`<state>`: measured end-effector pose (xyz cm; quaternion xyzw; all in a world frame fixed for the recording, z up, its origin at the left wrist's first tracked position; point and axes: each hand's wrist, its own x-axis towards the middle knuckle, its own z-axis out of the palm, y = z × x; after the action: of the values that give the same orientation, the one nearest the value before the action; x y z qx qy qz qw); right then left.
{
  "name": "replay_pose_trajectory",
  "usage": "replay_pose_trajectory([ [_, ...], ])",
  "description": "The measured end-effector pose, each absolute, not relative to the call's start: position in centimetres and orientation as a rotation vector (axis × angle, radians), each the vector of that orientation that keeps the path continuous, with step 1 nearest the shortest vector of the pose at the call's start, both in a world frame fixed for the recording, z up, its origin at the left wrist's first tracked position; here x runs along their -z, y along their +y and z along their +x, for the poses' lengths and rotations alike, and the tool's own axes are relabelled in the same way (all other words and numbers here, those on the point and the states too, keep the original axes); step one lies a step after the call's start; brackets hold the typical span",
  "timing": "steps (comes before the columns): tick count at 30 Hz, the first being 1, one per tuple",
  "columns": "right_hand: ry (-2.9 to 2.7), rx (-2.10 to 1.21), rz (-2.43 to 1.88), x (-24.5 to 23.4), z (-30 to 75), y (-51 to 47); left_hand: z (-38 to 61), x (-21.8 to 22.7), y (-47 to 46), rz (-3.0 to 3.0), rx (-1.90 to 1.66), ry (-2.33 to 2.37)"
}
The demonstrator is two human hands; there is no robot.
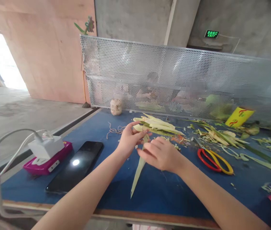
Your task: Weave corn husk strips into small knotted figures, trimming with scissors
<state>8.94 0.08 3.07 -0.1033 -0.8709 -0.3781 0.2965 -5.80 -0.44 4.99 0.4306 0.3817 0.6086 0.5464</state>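
A long pale green leaf strip (138, 176), pointed at its near end, hangs between my two hands over the blue table. My left hand (132, 138) pinches its upper part between thumb and fingers. Lower down, my right hand (160, 152) has its fingers curled closed around the same strip. Just beyond my hands lies a pile of pale yellow-green leaf strips (158, 124). Scissors (215, 161) with one red and one yellow handle rest right of my right hand, their blades partly among scraps. My fingers hide the strip's middle.
A black phone (76, 167) and a magenta power strip (49, 159) with a white charger (46, 147) lie left. Leaf scraps (221, 137) and a yellow roll (239, 117) are right. A perforated metal screen (130, 64) borders the far edge, near a wrapped roll of twine (116, 107).
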Motion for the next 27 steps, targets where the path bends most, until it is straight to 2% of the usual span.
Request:
replay_pose_trajectory([
  [4,-2.28,1.128,-0.264,-2.3,8.8,0.1,-5.7,-5.1,-0.5,0.977,-1.406,0.854],
  [19,-2.272,0.957,-0.452,-2.7,10.1,0.8,-5.8,-5.1,-0.2,0.94,-1.343,0.871],
  [22,-2.278,0.64,-0.515,-2.5,10.1,0.8,-5.6,-5.0,-0.3,0.954,-1.347,0.89],
  [27,-2.093,-0.295,-0.759,-2.5,10.4,0.9,-5.4,-4.9,-0.4,1.013,-1.291,0.937],
])
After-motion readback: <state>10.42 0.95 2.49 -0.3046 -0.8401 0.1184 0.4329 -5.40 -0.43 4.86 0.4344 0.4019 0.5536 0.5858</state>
